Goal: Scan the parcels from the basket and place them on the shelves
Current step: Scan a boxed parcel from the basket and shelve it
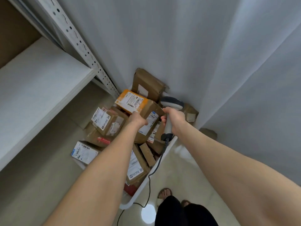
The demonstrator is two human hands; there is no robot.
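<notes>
White shipping labels on most parcels, printed with barcodes and small dark text, all too blurred to read. On the orange parcel [130, 101], at eleven o'clock from the hands, a label with two barcodes. On the brown parcel [150, 123], a white label with a blue edge, partly covered by the thumb.

Left hand [139, 119] at the end of an outstretched bare arm, fingers curled over the far edge of the brown parcel, thumb on its label: clamped on it. Right hand [175, 121] just beside it at three o'clock, wrapped tight round the handle of the scanner [171, 103], grey head pointing toward twelve o'clock. From the handle's foot, a dark cable [149, 188] trailing toward six o'clock past the rim of the white basket [128, 204].

Brown parcel atop the heap inside the basket, on the floor between the shelf [40, 79] at nine o'clock and the curtain [211, 62] at two o'clock. Lifted or resting: cannot tell.

Left fingertips hidden behind the parcel. Part of the basket covered by the left forearm. Lower parcels buried, faces mostly out of sight.
</notes>
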